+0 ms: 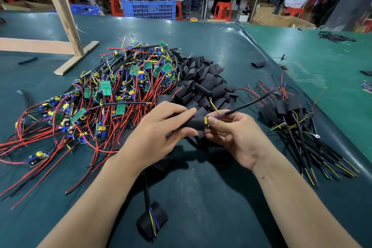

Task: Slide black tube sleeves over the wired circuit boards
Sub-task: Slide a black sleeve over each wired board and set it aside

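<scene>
The left hand (pixel 159 137) clamps thumb and fingers on a flat black tube sleeve (pixel 194 121); the right hand (pixel 234 137) pinches the wired circuit board's (pixel 206 122) yellow end at its mouth, the rest hidden inside. Both hover over the dark green table mat (pixel 201 197), in front of loose black sleeves (pixel 201 78), between tangled red-wired green boards (pixel 112 88) and finished sleeved bundles (pixel 298 127). Seated workers beyond are blurred.

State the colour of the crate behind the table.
Blue crate, head view.
</scene>
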{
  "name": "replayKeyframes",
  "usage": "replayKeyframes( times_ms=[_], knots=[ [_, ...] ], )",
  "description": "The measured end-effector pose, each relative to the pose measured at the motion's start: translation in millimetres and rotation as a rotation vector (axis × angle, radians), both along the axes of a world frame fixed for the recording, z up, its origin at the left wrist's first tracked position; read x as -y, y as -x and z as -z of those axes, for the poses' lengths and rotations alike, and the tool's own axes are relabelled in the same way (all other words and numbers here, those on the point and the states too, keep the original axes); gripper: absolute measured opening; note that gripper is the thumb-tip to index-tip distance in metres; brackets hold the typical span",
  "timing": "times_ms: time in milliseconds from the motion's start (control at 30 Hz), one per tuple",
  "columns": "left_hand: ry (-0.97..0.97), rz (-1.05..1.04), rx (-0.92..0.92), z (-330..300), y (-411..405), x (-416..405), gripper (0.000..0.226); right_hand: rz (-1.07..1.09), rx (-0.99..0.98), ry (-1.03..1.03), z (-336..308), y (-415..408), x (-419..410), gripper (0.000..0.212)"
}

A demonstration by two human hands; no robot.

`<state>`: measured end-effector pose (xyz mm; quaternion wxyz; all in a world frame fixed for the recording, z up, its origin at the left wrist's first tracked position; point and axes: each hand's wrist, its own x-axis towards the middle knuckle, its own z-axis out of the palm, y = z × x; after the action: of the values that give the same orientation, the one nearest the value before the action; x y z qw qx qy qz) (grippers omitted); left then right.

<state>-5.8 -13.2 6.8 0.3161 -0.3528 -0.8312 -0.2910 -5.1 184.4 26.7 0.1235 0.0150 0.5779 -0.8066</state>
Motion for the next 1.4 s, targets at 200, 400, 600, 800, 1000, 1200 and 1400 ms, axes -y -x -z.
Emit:
replayKeyframes(
  times_ms=[200,400,600,800,1000,1200,1400],
  knots=[
    [0.025,0.001,-0.007,0.3,0.9,1.1,0.042,-0.007,-0.062,-0.026,1.1,0.5,0.7,0.008],
    [0.008,0.021,0.032,2.3,0.5,0.4,0.044,-0.024,-0.045,-0.028,0.6,0.3,0.7,0.019],
    [0.029,0.042,0.034,0.9,-2.0,-1.2,0.042,-0.008,-0.046,-0.077,1.3,0.5,0.3,0.014],
    [0.016,0.026,0.082,2.2,-1.6,-2.3,0.044,-0.044,-0.02,-0.033,-0.4,1.9,-5.4,0.013],
    [0.068,0.042,0.047,3.5,-3.6,-5.4,0.044,-0.056,-0.041,-0.097,1.4,0.6,-3.6,0.013],
    [0.052,0.019,0.06,4.3,-2.0,-5.4,0.048,-0.031,-0.084,-0.055,2.7,-1.7,1.3,0.01],
    [0.026,0.025,0.059,5.5,-1.6,-3.4,0.049,0.019,-0.137,-0.113,3.4,-2.3,7.5,0.028]
  ],
)
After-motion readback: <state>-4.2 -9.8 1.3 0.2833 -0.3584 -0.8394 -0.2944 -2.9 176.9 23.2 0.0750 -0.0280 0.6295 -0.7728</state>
